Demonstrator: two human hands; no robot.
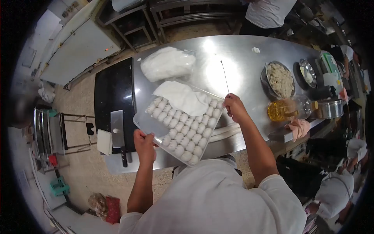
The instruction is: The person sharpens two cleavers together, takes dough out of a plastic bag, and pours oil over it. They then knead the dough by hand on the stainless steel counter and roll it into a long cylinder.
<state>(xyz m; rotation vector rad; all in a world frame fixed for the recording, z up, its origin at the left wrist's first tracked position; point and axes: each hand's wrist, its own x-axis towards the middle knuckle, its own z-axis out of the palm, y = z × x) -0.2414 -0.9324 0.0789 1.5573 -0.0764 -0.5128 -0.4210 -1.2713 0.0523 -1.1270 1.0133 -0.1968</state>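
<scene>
A clear plastic tray (145, 126) full of small white dough pieces (190, 133) is tilted at the near edge of the steel table. A white cloth (182, 98) covers part of its far side. My left hand (144, 143) is closed on the tray's near left edge. At the right corner of the tray my right hand (235, 106) is closed round a thin stick (224, 76) that points away from me. Whether that hand also grips the tray is hard to tell. Behind the tray lies a bagged white mass (167, 63).
Left on the steel table (241, 50) are a black board (113, 93) and a cleaver (117, 128). On the right stand a bowl of filling (279, 79), an oil bottle (282, 110), a pot (329, 109) and a pink cloth (298, 129). Other people (269, 13) are around.
</scene>
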